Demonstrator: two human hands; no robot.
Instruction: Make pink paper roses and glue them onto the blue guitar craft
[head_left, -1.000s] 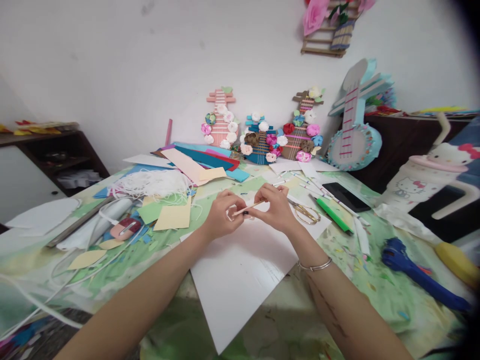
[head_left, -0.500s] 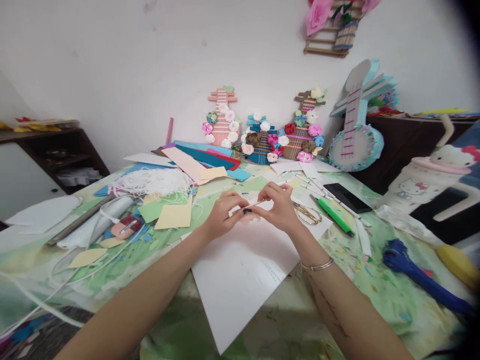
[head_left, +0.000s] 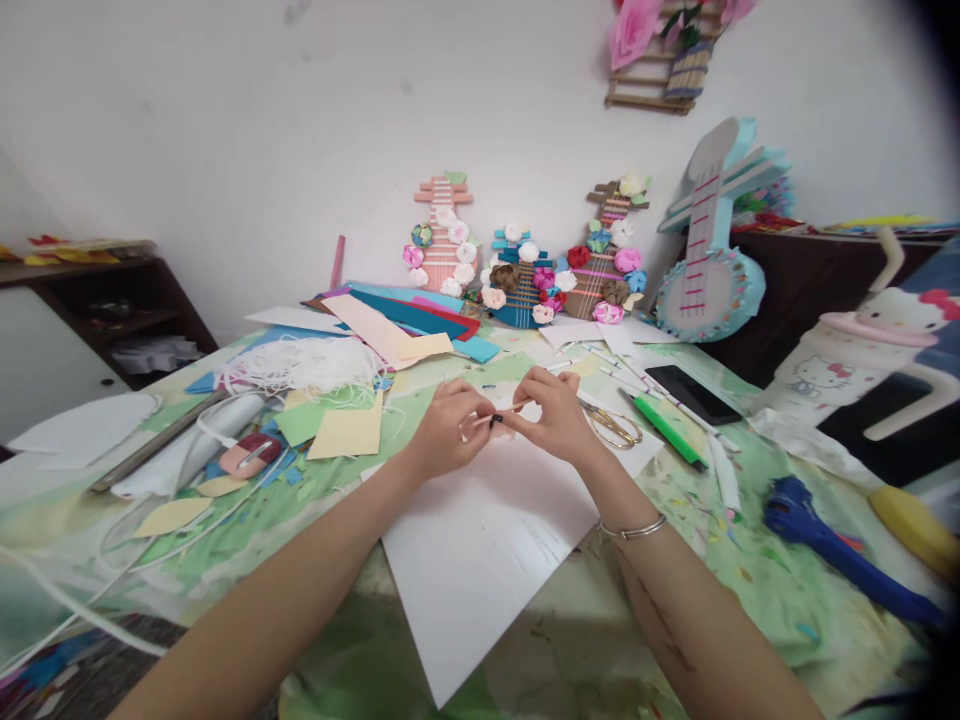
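My left hand (head_left: 452,428) and my right hand (head_left: 553,418) meet above the middle of the table, fingers pinched. Between them runs a thin pinkish-tan stick (head_left: 519,407), with an end held in each hand's fingertips. Whether it is wood or rolled paper, I cannot tell. A small dark spot shows at the left fingertips. Beneath both hands lies a large white sheet (head_left: 480,560), one corner hanging over the table's front edge. Gold-handled scissors (head_left: 615,428) rest just right of my right hand.
To the left lie yellow paper pieces (head_left: 346,428), white string (head_left: 304,368) and a pink case (head_left: 247,455). A green cutter (head_left: 667,432), a phone (head_left: 694,394), a blue tool (head_left: 840,550) and a cup (head_left: 825,370) are at right. Flower-decorated paper instruments (head_left: 523,290) stand at the back.
The fingers have shifted slightly around the stick, and more of a pale length shows at my left hand. Both arms stay in nearly the same place.
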